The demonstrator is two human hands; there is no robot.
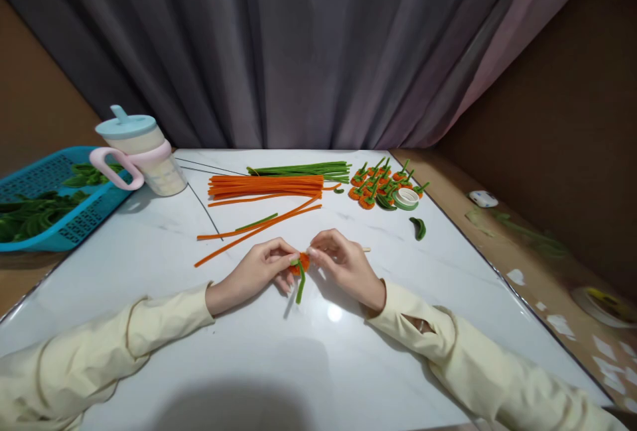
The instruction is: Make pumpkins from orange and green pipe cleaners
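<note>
My left hand (266, 265) pinches a small round orange pipe-cleaner piece (304, 261) between thumb and fingers, just above the tabletop. A green pipe-cleaner stem (300, 286) hangs down from it toward me. At the right edge of the same piece, my right hand (344, 264) is closed in a pinch, its fingertips partly hiding what they grip. Just past the right hand, the end of a thin pale stick (367, 249) shows. Beyond the hands lie loose orange pipe cleaners (259, 229) and a short green one (256, 221).
A bundle of orange pipe cleaners (266, 185) and a green bundle (298, 169) lie at the back. Right of them sit several finished orange pieces with green stems (383, 182), tape roll (407, 197) and dark green leaf (419, 228). A tumbler (166, 176) and blue basket (94, 215) stand left.
</note>
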